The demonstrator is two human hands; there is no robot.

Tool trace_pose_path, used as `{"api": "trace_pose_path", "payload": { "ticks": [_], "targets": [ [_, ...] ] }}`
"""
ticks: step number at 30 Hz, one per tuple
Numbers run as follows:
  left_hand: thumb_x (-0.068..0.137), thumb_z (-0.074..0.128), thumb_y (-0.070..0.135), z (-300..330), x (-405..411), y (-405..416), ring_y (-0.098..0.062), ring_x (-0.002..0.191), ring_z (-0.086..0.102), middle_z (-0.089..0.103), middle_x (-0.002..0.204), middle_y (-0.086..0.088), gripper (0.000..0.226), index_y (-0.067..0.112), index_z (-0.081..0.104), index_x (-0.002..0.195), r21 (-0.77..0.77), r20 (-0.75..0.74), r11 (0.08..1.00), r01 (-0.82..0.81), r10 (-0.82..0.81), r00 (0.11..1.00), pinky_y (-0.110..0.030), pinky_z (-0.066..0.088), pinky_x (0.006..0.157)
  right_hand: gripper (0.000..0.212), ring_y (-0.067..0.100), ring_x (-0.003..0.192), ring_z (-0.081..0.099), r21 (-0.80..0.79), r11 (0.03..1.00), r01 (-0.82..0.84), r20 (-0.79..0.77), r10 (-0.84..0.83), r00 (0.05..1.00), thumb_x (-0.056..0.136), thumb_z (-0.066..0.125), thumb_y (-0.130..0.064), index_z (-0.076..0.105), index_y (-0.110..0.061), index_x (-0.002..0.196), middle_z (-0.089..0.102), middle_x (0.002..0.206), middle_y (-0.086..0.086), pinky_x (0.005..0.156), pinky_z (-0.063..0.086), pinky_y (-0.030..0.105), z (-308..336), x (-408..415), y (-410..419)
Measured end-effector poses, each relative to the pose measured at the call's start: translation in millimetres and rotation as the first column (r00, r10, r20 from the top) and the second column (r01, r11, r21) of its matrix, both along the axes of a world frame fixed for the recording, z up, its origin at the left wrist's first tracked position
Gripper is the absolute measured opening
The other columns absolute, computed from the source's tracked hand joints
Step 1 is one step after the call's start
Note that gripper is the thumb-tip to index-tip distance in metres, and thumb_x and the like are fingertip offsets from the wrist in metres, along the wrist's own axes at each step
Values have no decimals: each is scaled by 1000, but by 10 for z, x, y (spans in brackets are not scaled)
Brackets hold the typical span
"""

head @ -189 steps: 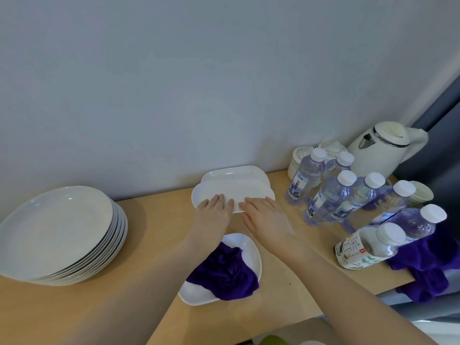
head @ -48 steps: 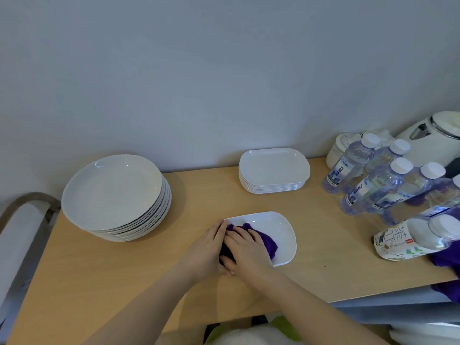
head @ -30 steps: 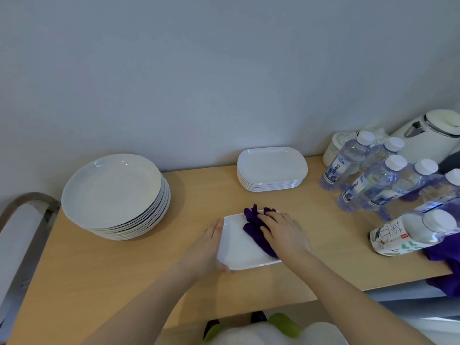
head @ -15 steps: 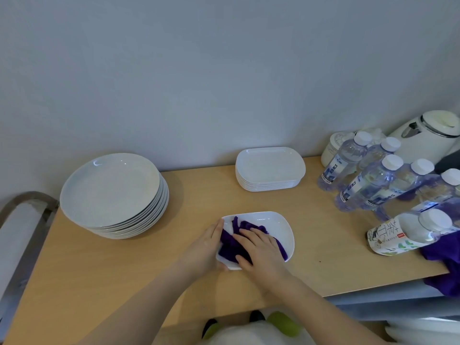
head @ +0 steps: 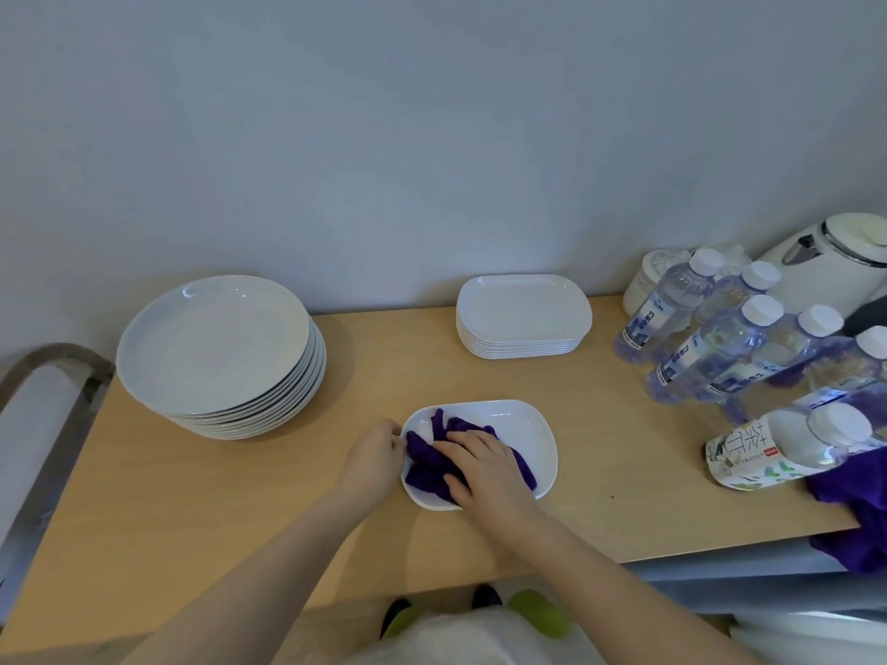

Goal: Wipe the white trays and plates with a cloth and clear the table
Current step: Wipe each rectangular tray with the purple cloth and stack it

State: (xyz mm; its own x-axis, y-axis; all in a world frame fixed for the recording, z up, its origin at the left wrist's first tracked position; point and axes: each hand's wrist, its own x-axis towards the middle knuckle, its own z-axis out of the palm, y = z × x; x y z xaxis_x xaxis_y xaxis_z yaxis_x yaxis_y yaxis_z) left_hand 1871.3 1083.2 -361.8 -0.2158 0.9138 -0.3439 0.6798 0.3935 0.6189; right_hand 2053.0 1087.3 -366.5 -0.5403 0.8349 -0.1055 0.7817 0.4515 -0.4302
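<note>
Our right hand presses the purple cloth flat-fingered into the small tray near the table front; our left hand grips its left rim. A hard swipe rightward could skid the tray toward the bottles, we judge

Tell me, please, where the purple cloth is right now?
In the head view, the purple cloth lies in the white tray at the table's front centre, under the right hand.
</note>
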Motion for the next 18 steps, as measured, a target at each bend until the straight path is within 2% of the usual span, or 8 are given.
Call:
{"api": "trace_pose_path", "payload": {
  "ticks": [4, 8, 14, 18],
  "targets": [
    [95, 49, 22, -28, 40, 7, -13, 71, 54, 53, 76, 7, 6, 16, 49, 94, 0, 6, 998, -67, 67, 998, -23, 40, 54, 44, 14, 133, 32, -10, 1000, -6, -6, 6, 1000, 94, 49, -28, 46, -27, 138, 43, 142, -7, 111, 22, 30, 32, -45, 49],
    [89, 57, 23, -44, 16, 5, -9, 63, 48, 51, 71, 6, 16, 18, 47, 78, -28, -27, 994, -102, 101, 995, -21, 35, 50, 43, 15, 132, 33, -20, 1000, -18, -13, 18, 1000, 95, 48, -26, 47, -27, 138, 44, 141, -7, 111, 22, 30, 72, -67, 78],
    [86, 57, 18, -4, 51, 4, -12, 58, 42, 50, 66, 2, 19, 13, 46, 72, -12, -8, 991, -132, 132, 991, -24, 30, 49, 40, 13, 130, 36, -3, 998, -68, 7, 68, 998, 97, 45, -21, 49, -22, 137, 47, 140, -6, 110, 23, 26, 126, -39, 113],
    [87, 55, 13, 33, 42, 7, -14, 58, 41, 48, 66, 0, 20, 13, 44, 71, -32, -39, 991, -127, 126, 991, -24, 30, 50, 39, 13, 128, 37, 18, 999, -36, 13, 36, 999, 98, 43, -19, 50, -21, 136, 48, 140, -6, 110, 19, 22, 166, 4, 139]
  ]
}}
